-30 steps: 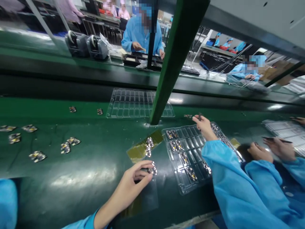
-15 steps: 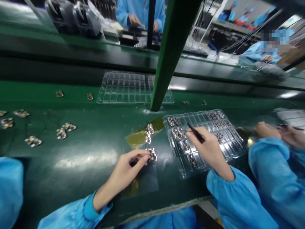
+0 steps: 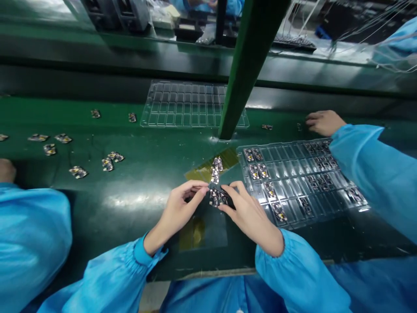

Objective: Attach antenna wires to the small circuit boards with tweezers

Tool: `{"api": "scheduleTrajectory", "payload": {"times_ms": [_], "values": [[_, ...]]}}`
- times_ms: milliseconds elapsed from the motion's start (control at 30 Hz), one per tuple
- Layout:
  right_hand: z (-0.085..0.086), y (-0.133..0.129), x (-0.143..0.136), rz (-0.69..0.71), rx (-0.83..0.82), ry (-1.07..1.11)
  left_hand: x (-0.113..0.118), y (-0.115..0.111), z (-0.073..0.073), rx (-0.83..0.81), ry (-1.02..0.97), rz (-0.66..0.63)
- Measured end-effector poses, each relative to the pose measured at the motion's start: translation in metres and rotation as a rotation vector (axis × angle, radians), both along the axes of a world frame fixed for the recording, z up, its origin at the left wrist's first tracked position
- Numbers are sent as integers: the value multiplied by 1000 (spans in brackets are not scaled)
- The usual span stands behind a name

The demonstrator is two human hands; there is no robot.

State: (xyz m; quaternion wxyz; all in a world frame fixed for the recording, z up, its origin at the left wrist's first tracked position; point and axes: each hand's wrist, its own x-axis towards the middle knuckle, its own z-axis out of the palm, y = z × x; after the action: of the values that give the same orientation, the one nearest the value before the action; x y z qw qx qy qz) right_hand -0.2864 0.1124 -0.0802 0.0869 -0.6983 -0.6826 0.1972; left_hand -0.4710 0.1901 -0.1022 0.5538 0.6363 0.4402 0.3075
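Observation:
Small circuit boards [image 3: 217,164] lie in a short column on the bench in front of me. My left hand [image 3: 186,204] is closed in a pinch at the left edge of the nearest circuit board [image 3: 217,201]; what lies between its fingertips is too small to make out. From the other side, my right hand [image 3: 250,213] grips slim black tweezers [image 3: 222,190], pointed left over that board. Their tip is close to my left fingertips. Amber film [image 3: 199,172] lies beneath the far boards, and a clear sheet with an amber patch [image 3: 197,232] lies nearer me.
A clear compartment tray [image 3: 286,163] with several boards stands at right, partly under a co-worker's arm [image 3: 374,165]. Another clear tray [image 3: 182,104] lies behind the green post [image 3: 243,69]. Loose boards [image 3: 78,172] are scattered left, near another person's sleeve [image 3: 32,217].
My right hand has moved left from above the tray to the nearest board, bringing the tweezers. My left hand stays beside that board. The co-worker's hand at right now reaches behind the tray.

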Motion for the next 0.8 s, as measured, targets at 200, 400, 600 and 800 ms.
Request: {"api": "scheduleTrajectory", "payload": {"times_ms": [200, 400, 600, 800], "values": [[-3, 6, 13, -90, -27, 261, -1, -3, 2, -2, 10, -74], [8, -1, 11, -317, 81, 615, 0, -6, 3, -55, -48, -72], [19, -8, -5, -418, 176, 847, 1, -8, 7, -238, -99, -341], [12, -12, -16, -153, 505, 871, 2, -8, 11, -515, -278, -486]]}}
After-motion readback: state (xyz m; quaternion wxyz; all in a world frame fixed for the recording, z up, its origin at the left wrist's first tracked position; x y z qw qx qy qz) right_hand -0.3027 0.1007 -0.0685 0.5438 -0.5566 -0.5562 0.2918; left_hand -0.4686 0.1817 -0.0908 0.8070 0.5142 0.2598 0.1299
